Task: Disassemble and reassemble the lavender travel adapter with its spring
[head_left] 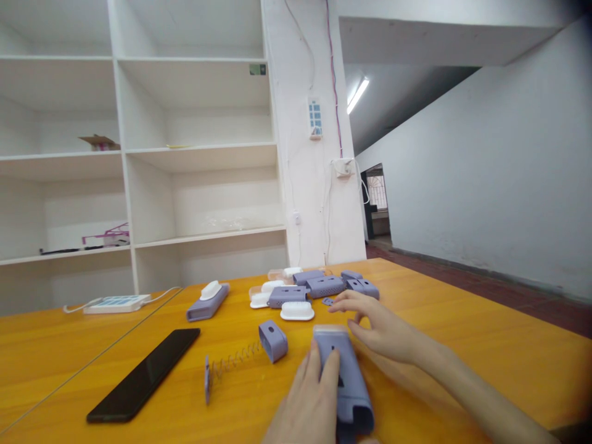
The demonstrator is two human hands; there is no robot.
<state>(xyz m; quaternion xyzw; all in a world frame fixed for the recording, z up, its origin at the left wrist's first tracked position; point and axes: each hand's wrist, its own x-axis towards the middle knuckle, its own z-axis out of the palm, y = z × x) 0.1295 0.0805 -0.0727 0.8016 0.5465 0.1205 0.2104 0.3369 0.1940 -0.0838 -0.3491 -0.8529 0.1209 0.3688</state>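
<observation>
My left hand (309,394) grips a purple plastic casing (348,376), its fingers lying over the top face. The casing has a slot, an open near end and a clear-and-white piece at its far end. Above and to its right, my right hand (374,320) has its fingers apart, reaching near a small flat purple piece (327,301); contact cannot be made out. Left of the casing lie a purple ring-shaped cap (273,341), a metal spring (235,359) and a thin purple plate (207,379) at the spring's end. A white oval brush head (297,311) is beyond the casing.
Several purple casings (288,296) and white parts are clustered at the table's back. A purple casing with a white piece (208,302) lies left of them. A black phone (145,376) and a white power strip (118,303) are on the left. White shelves (203,148) stand behind.
</observation>
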